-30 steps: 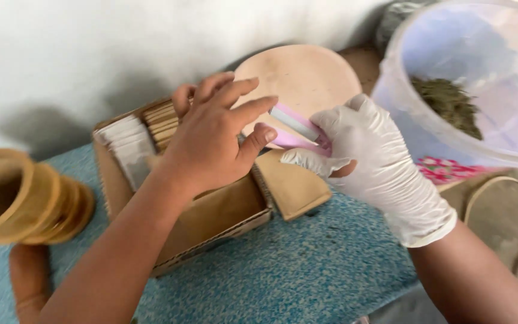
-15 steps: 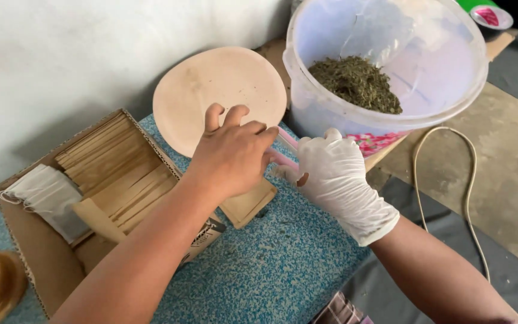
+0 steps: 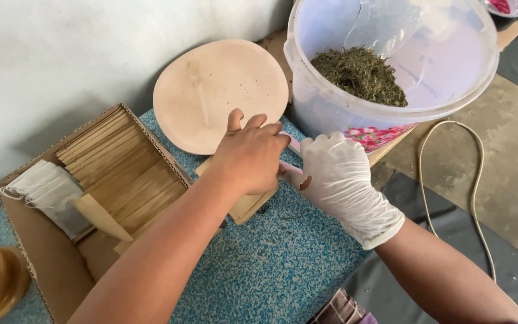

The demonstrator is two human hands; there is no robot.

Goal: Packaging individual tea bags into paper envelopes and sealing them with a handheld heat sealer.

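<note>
Left hand (image 3: 252, 155) bare, palm down, fingers curled loosely over a small pink packet (image 3: 292, 157) and a tan paper pouch (image 3: 248, 205) beneath it; grip on the packet hidden by the knuckles, so cannot tell whether pinched or merely covered. Right hand (image 3: 338, 174) in a white glove, fingers bent in toward the same pink packet, touching its near edge; closed on it or not, cannot tell. Packet lying between the two hands, over the pouch, on the blue speckled tabletop (image 3: 271, 270).

Just behind the hands, a round pale-pink lid (image 3: 211, 90) resting flat, its rim close to the left fingertips. To the right of that, a translucent white bucket (image 3: 331, 108) with a floral band, holding dried green herb (image 3: 361, 75). To the left, an open cardboard box (image 3: 25, 240) packed with rows of tan pouches (image 3: 127, 174) and a stack of white filter bags (image 3: 46, 189). Pale cord (image 3: 427, 180) looping over the floor on the right.
</note>
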